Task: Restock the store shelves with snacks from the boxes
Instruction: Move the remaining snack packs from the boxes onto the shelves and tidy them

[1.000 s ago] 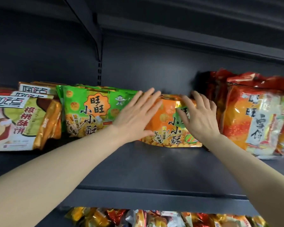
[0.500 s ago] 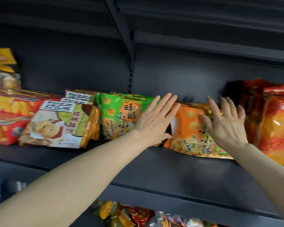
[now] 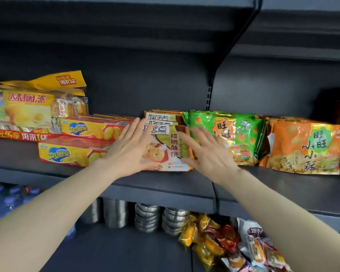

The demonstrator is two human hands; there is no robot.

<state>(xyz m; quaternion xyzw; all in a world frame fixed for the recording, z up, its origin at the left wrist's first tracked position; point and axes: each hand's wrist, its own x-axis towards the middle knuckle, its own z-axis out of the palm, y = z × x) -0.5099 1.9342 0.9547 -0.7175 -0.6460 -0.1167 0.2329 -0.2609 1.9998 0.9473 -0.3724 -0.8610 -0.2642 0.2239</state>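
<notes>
Your left hand (image 3: pixel 131 149) was spread flat, fingers straight and slightly fanned, with the palm laid against the left part of the front face of the walnut cookie packs (image 3: pixel 170 146); its thumb ran along the lower front edge of the foremost pack. Your right hand (image 3: pixel 206 154) was likewise flat with straight fingers, set against the right edge of the same stack, its fingertips lying over the seam where the stack met the green snack bags (image 3: pixel 234 134). Neither hand curled around anything; both only pressed or touched with flat fingers, and the stack sat between them on the dark shelf (image 3: pixel 165 189). Whether the right palm actually bore on the green bags or only hovered in front of them could not be told. Just beyond your right hand the green bags leaned upright, and further out on that side stood the orange snack bags (image 3: pixel 306 146), touching the green ones. Out past your left hand lay two yellow biscuit boxes (image 3: pixel 77 142), one upon the other, the nearer ends close to your left fingers, and further off that way a pile of yellow cake packs (image 3: pixel 28 108). Below your forearms, on the lower shelf, stood stacked metal tins (image 3: pixel 147 216) and a heap of mixed small packets (image 3: pixel 234 246).
</notes>
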